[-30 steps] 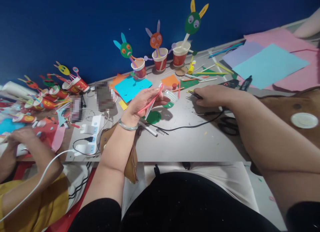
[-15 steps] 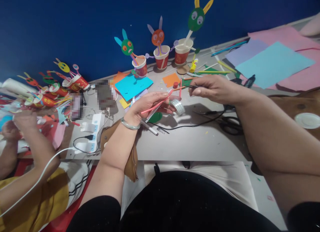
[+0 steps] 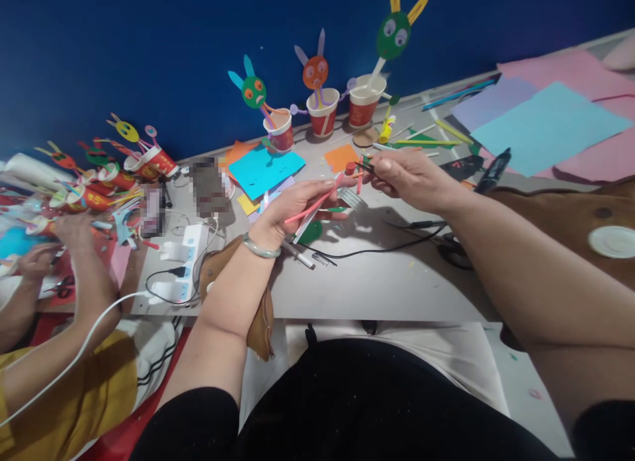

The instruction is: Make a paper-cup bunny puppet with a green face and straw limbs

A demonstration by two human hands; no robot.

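Note:
My left hand (image 3: 300, 206) is closed round a thin red stick (image 3: 313, 206), which slants up to the right, with a pale strip beside it. To the right, my right hand (image 3: 397, 176) pinches a slim dark tool (image 3: 366, 167), whose tip is near a small orange-red piece close to the stick's upper end. The tool's kind is too small to tell. A green paper round (image 3: 311, 232) lies under my left hand. Behind both hands stand red and white paper cups (image 3: 321, 120) with paper rabbit-like heads on sticks.
A power strip (image 3: 191, 259) with cables is left of my left arm. A black cord (image 3: 377, 251) crosses the table (image 3: 347, 289). Coloured paper (image 3: 550, 127) and a brown bag (image 3: 546, 209) lie right. Another person's hands (image 3: 74, 233) work at far left.
My right hand has moved left and slightly nearer, bringing the dark tool closer to the red stick. The clear roll near my left fingers now looks tilted differently. The other person's hands have shifted.

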